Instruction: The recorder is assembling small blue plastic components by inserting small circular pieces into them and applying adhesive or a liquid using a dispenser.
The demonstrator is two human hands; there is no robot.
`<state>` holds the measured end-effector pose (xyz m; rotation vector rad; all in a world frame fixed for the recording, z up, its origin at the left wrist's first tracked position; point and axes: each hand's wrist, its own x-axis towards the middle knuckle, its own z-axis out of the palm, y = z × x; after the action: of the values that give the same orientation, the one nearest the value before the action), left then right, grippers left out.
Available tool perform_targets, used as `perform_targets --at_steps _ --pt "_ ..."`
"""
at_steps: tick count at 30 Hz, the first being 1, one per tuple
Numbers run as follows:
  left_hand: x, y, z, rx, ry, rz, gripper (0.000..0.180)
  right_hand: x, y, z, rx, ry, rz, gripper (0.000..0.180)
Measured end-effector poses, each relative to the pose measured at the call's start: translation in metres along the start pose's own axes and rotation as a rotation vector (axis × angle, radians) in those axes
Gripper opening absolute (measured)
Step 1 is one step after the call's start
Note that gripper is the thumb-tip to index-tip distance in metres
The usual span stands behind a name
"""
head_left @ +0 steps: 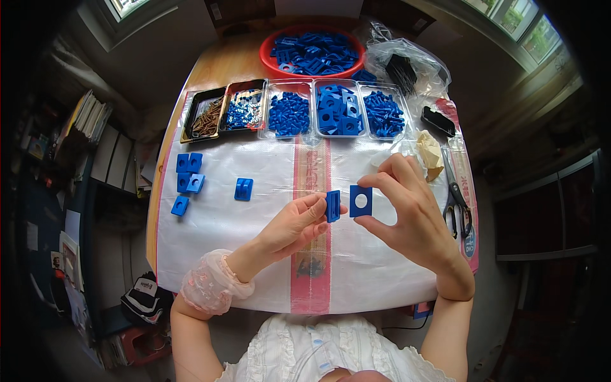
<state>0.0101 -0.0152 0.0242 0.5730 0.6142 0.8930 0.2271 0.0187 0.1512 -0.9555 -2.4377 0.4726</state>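
Observation:
Near the middle of the table, my left hand grips a narrow blue plastic slotted piece between thumb and fingers, held upright. Just to its right, my right hand pinches a flat blue square plate with a round hole, thumb at the lower edge and finger at the upper one. A small gap separates the two parts. To the left, one blue plastic piece lies alone on the white sheet. Farther left sits a group of several blue pieces with round holes.
Along the back stand trays of brown screws, small metal and blue parts, blue pegs, holed blue pieces and more pegs. Behind them is a red basin. Black-handled scissors and crumpled paper lie at right.

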Motion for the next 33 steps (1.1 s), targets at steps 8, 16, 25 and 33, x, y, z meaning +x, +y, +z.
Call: perform_targets --at_steps 8,16,25,33 --pt "0.002 -0.024 0.008 -0.313 0.000 -0.016 0.037 -0.009 -0.017 0.036 -0.041 0.000 -0.134 0.032" --pt "0.000 -0.028 0.006 -0.324 0.049 -0.039 0.035 -0.020 -0.027 0.048 -0.085 -0.071 -0.234 0.024" --pt "-0.001 -0.026 0.006 -0.327 0.083 -0.045 0.035 -0.016 -0.023 0.052 -0.119 -0.122 -0.197 0.029" --pt "0.007 -0.029 0.000 -0.482 0.020 -0.037 0.034 -0.007 -0.012 0.035 -0.126 -0.054 -0.073 0.038"
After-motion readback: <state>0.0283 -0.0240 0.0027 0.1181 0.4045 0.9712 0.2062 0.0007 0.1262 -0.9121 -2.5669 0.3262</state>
